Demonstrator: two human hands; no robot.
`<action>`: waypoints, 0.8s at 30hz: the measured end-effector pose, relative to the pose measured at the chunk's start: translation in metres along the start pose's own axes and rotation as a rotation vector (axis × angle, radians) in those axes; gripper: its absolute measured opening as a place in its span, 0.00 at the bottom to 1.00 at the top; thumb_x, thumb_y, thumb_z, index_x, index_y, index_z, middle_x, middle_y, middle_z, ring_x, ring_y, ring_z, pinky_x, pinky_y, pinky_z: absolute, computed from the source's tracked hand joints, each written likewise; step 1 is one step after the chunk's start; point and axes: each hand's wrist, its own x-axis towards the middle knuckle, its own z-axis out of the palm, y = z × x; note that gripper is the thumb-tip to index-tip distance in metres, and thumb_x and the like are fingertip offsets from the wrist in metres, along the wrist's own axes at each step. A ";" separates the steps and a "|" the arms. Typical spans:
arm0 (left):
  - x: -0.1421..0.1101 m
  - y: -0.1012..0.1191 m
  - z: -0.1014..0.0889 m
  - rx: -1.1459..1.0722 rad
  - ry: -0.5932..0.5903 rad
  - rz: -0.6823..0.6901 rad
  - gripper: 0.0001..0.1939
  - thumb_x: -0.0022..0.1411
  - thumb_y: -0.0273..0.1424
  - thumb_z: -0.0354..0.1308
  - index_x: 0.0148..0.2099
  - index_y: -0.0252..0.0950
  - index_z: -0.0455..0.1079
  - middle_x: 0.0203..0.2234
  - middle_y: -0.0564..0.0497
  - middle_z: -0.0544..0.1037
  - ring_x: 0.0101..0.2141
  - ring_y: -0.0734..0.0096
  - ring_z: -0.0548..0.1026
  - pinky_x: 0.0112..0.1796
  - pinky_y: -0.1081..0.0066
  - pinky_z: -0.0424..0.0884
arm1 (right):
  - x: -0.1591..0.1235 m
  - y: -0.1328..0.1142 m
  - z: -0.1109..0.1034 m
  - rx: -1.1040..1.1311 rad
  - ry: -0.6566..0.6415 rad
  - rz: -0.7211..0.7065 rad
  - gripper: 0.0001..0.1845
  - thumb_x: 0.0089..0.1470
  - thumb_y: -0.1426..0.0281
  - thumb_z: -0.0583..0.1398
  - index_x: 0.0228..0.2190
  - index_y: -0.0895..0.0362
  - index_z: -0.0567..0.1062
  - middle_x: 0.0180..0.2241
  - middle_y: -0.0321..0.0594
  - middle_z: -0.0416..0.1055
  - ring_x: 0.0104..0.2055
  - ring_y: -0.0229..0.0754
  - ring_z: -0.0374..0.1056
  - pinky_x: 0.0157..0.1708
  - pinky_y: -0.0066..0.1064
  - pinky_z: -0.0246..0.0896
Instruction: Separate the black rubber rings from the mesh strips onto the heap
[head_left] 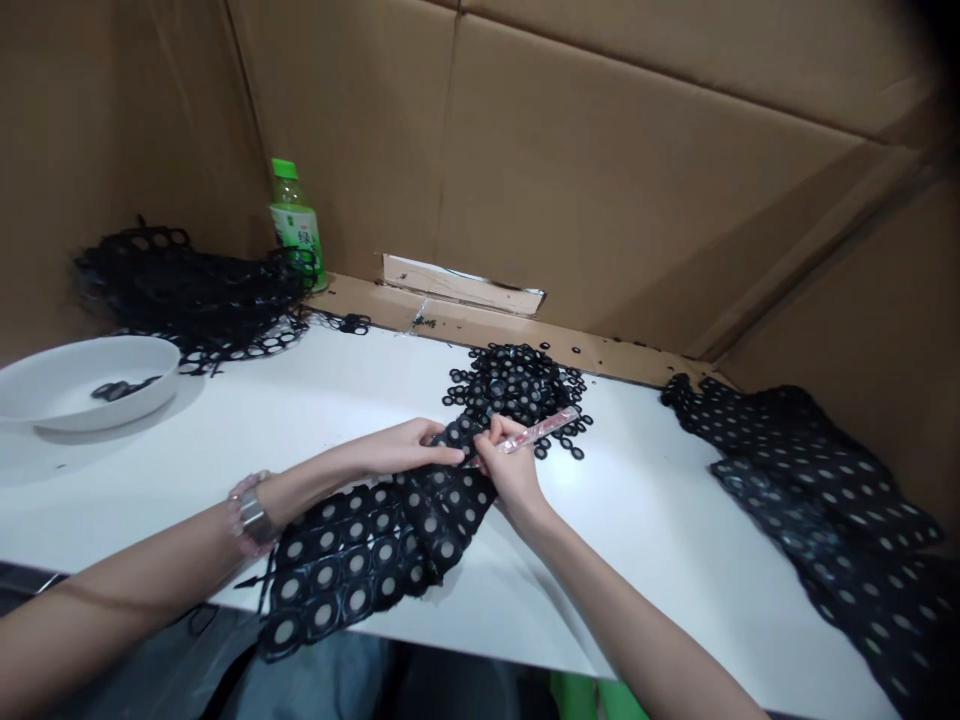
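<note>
A black rubbery sheet (pixel 356 560) with rows of pale round discs lies across the white table and hangs over its front edge. My left hand (pixel 412 447) grips the sheet's far part, thumb on top and fingers partly hidden. Pinched in my right hand (pixel 510 465) is a slim pen-like tool (pixel 546 428) with a clear and reddish handle. Its tip points at the sheet beside my left thumb, and the exact contact is hidden. Just beyond both hands is a heap of small black rings (pixel 517 380) with pale centres.
A white bowl (pixel 150 405) with a few black pieces stands at the left. Behind it lies a tangle of black perforated scrap (pixel 202 295), beside a green-capped bottle (pixel 298 225). More dotted black sheets (pixel 817 480) lie at the right. Cardboard walls (pixel 600 200) enclose the table.
</note>
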 end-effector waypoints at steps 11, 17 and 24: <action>0.005 -0.013 0.005 0.156 0.085 0.013 0.16 0.53 0.41 0.52 0.23 0.34 0.57 0.18 0.58 0.56 0.21 0.77 0.54 0.23 0.76 0.52 | -0.001 -0.001 0.000 -0.189 0.036 -0.096 0.11 0.36 0.77 0.53 0.14 0.55 0.53 0.14 0.27 0.50 0.18 0.33 0.49 0.19 0.25 0.44; 0.005 -0.012 0.006 0.060 0.069 0.046 0.16 0.53 0.41 0.53 0.23 0.35 0.55 0.18 0.58 0.55 0.22 0.78 0.53 0.24 0.76 0.52 | -0.001 0.001 0.000 -0.282 0.010 -0.154 0.12 0.39 0.77 0.53 0.15 0.55 0.52 0.15 0.27 0.49 0.19 0.33 0.47 0.20 0.26 0.42; 0.006 -0.007 0.009 -0.133 0.062 0.074 0.16 0.50 0.39 0.54 0.21 0.35 0.54 0.17 0.59 0.52 0.21 0.79 0.51 0.23 0.75 0.50 | -0.004 0.001 0.005 -0.414 -0.081 -0.259 0.13 0.40 0.78 0.51 0.15 0.55 0.51 0.15 0.28 0.48 0.20 0.34 0.47 0.22 0.27 0.43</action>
